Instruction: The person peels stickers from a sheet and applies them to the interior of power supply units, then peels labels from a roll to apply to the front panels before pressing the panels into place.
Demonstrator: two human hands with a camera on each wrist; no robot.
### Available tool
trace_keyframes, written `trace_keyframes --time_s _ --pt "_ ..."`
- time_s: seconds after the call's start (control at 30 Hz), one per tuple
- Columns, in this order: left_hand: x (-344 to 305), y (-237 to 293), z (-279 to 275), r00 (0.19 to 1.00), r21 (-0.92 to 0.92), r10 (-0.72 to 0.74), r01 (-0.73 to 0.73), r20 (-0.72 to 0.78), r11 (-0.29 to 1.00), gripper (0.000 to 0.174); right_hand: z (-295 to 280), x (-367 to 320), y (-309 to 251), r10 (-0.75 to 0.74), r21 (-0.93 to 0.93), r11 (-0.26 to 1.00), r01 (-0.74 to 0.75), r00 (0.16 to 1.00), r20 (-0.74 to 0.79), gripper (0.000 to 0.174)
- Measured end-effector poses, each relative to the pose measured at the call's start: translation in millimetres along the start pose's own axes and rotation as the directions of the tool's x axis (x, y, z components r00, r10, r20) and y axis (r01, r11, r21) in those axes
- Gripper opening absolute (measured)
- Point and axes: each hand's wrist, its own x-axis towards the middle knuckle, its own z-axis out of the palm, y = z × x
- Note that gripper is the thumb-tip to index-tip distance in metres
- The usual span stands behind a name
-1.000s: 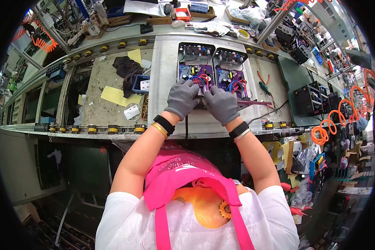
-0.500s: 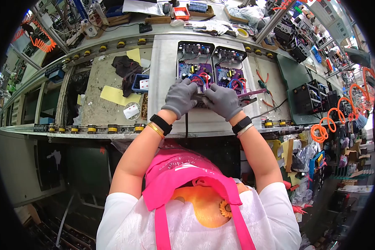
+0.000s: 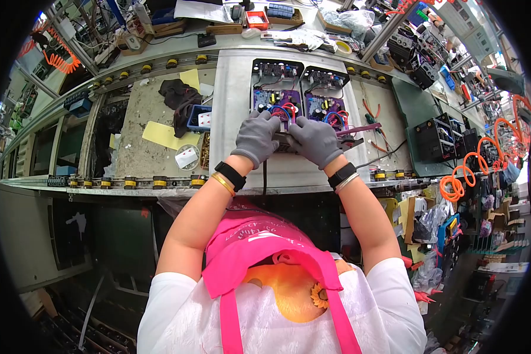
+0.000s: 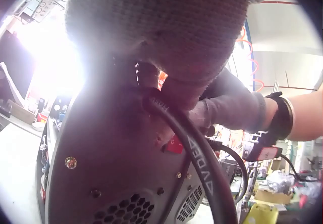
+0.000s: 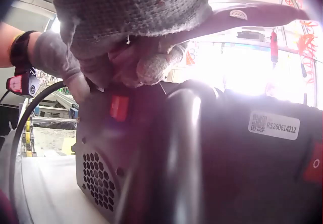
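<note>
While the gloved right hand [image 3: 314, 141] grips a long-handled tool with a smooth purple handle [image 3: 363, 129], the gloved left hand [image 3: 255, 140] bends its fingers at the near edge of the left open black metal case; I cannot tell what it pinches. That case's dark rear panel [image 4: 96, 138] faces the person, with a thick black rubber cable [image 4: 194, 153] at its upper part and a red rocker switch [image 5: 119, 108] below the fingers. For good work here, I would brace the panel with the left hand, line up the tool before squeezing, and keep its tip off the looped red and blue wires [image 3: 286, 110] just beyond. Behind those lies a purple circuit board [image 3: 277, 99]. Right beside stands a second open black case [image 3: 326, 69], both on a pale flat board [image 3: 233, 94].
</note>
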Motion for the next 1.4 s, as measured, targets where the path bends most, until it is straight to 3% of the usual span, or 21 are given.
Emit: trace_keyframes --time_s 0.1,0.3,0.5,0.6,0.8,1.3,1.4 --pt "1 2 -4 0.997 0.042 -0.019 0.016 0.08 0.999 0.03 0 1 0 0.014 -0.01 1.0 -0.013 1.0 0.022 0.015" --pt "1 3 -5 0.996 0.048 -0.018 0.014 0.085 0.999 0.031 0 3 1 -0.003 -0.012 1.0 0.004 0.999 0.036 0.014" --pt "2 3 -4 0.997 0.055 -0.015 0.01 0.082 0.998 0.031 -1 5 0 0.009 -0.01 1.0 -0.009 0.999 0.044 0.013" --pt "1 1 1 0.999 0.02 0.026 -0.025 -0.027 0.999 0.029 -2 5 0 0.004 -0.02 1.0 -0.003 0.998 0.055 0.012" --pt "2 3 -3 0.997 0.04 -0.012 0.009 0.078 0.999 0.03 -2 6 -2 0.019 -0.027 0.999 -0.017 0.998 0.053 0.011" --pt "10 -2 10 1.0 0.038 0.009 -0.009 0.003 0.999 0.024 2 4 -1 0.051 -0.046 0.998 -0.048 0.995 0.082 0.018" --pt "11 -2 11 0.998 0.055 0.052 -0.051 -0.019 0.997 0.021 -2 5 -3 0.06 -0.03 0.998 -0.058 0.996 0.063 0.012"
